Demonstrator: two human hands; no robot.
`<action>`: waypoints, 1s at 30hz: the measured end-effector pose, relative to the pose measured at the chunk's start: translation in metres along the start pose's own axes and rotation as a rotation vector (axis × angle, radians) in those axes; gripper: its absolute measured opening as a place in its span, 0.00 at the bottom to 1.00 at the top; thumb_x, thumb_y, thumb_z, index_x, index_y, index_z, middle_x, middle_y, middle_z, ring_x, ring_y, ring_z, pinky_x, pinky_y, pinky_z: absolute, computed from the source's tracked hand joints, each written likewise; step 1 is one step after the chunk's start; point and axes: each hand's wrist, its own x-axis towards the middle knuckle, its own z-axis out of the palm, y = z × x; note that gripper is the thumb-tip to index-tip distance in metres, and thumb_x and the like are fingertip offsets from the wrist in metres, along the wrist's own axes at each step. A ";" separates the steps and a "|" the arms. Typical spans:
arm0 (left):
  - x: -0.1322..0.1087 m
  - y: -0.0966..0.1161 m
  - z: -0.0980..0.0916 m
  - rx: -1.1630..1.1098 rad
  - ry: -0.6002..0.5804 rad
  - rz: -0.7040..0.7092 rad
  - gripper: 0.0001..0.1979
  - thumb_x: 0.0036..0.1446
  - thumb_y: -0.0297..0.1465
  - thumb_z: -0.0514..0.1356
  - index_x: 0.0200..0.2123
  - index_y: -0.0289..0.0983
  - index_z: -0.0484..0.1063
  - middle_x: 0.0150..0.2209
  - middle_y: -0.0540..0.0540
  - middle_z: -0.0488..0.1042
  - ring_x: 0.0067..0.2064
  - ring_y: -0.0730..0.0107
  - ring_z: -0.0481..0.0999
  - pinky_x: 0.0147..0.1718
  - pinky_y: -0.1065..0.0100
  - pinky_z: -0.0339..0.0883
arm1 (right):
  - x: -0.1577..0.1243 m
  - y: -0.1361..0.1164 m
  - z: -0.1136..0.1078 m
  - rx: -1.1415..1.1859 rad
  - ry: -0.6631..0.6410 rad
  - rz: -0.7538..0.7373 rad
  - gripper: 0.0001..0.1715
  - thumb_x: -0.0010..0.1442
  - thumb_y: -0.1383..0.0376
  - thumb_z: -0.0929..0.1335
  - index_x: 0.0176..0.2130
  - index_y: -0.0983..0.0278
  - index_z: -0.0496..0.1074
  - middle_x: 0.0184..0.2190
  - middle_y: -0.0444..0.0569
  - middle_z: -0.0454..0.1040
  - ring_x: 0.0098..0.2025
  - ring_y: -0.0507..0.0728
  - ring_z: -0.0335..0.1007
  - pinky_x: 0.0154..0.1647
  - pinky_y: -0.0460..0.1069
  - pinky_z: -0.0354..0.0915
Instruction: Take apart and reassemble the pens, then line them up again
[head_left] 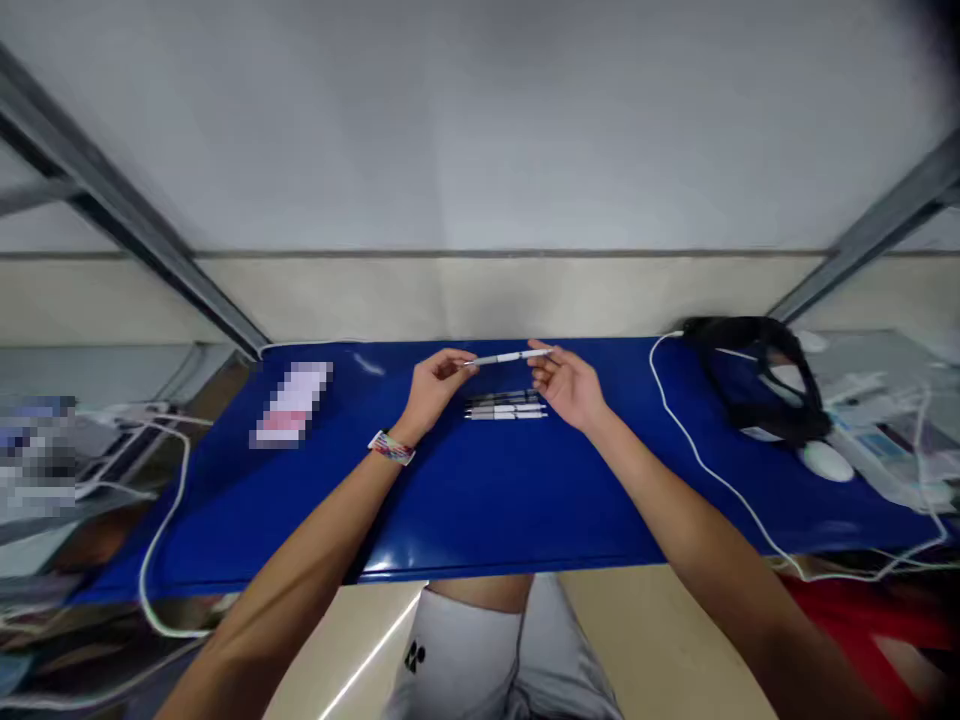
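Observation:
A slim white pen (pixel 510 357) with a grey grip is stretched level between my two hands above the blue table (pixel 465 500). The fingers and thumb of my left hand (pixel 439 385) pinch its grey end. Its other end lies between the thumb and fingers of my right hand (pixel 566 385). Just below, several more pens (pixel 506 411) lie side by side on the table, white ones nearest me and darker ones behind. A colourful woven band (pixel 391 447) circles my left wrist.
A pixelated pink and white item (pixel 292 405) lies at the table's left. On the right are a black strapped headset (pixel 757 380) and a white cable (pixel 690 445). Grey metal posts (pixel 150 220) flank the table, with a wall (pixel 480 150) behind it.

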 end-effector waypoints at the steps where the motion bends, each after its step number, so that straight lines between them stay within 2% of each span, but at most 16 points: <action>1: 0.001 -0.001 -0.001 0.023 -0.009 0.020 0.15 0.56 0.41 0.74 0.42 0.39 0.83 0.38 0.46 0.84 0.41 0.63 0.81 0.46 0.63 0.72 | 0.002 0.002 -0.003 -0.066 0.031 -0.045 0.23 0.55 0.50 0.79 0.47 0.57 0.86 0.36 0.48 0.83 0.32 0.55 0.75 0.34 0.52 0.75; 3: 0.003 -0.002 -0.003 0.081 -0.028 0.054 0.14 0.57 0.41 0.73 0.42 0.39 0.83 0.39 0.46 0.84 0.41 0.63 0.81 0.45 0.63 0.72 | 0.005 0.006 -0.008 -0.225 0.077 -0.148 0.19 0.54 0.53 0.80 0.44 0.57 0.86 0.34 0.47 0.82 0.32 0.56 0.75 0.34 0.53 0.74; 5: 0.003 -0.003 -0.005 0.159 -0.050 0.084 0.14 0.59 0.40 0.72 0.44 0.40 0.83 0.39 0.46 0.84 0.41 0.63 0.81 0.45 0.62 0.72 | 0.007 0.008 -0.013 -0.417 0.076 -0.258 0.13 0.57 0.54 0.79 0.40 0.57 0.86 0.32 0.47 0.81 0.34 0.58 0.77 0.39 0.55 0.75; 8: 0.001 -0.003 -0.007 0.304 -0.085 0.110 0.14 0.63 0.40 0.69 0.49 0.41 0.83 0.40 0.45 0.84 0.41 0.60 0.81 0.46 0.59 0.72 | 0.007 0.008 -0.020 -0.777 0.030 -0.446 0.08 0.62 0.59 0.75 0.40 0.55 0.86 0.37 0.48 0.82 0.39 0.60 0.78 0.45 0.57 0.74; 12: -0.001 -0.003 -0.009 0.543 -0.152 0.183 0.11 0.68 0.39 0.63 0.43 0.42 0.85 0.43 0.43 0.85 0.44 0.55 0.80 0.49 0.54 0.69 | 0.005 0.008 -0.024 -1.072 -0.067 -0.517 0.09 0.65 0.65 0.72 0.41 0.55 0.85 0.40 0.49 0.84 0.45 0.63 0.77 0.50 0.59 0.71; 17: 0.001 -0.006 -0.012 0.694 -0.241 0.233 0.09 0.67 0.36 0.62 0.39 0.43 0.84 0.41 0.44 0.86 0.44 0.54 0.78 0.50 0.52 0.67 | 0.005 0.012 -0.027 -1.196 -0.114 -0.497 0.10 0.64 0.67 0.72 0.42 0.55 0.85 0.41 0.49 0.84 0.47 0.64 0.76 0.54 0.61 0.69; 30: -0.001 -0.007 -0.010 0.794 -0.283 0.201 0.07 0.63 0.30 0.63 0.38 0.42 0.82 0.42 0.45 0.84 0.47 0.54 0.76 0.55 0.51 0.62 | 0.004 0.010 -0.027 -1.275 -0.136 -0.501 0.12 0.63 0.72 0.71 0.39 0.57 0.84 0.39 0.49 0.82 0.45 0.63 0.74 0.52 0.59 0.69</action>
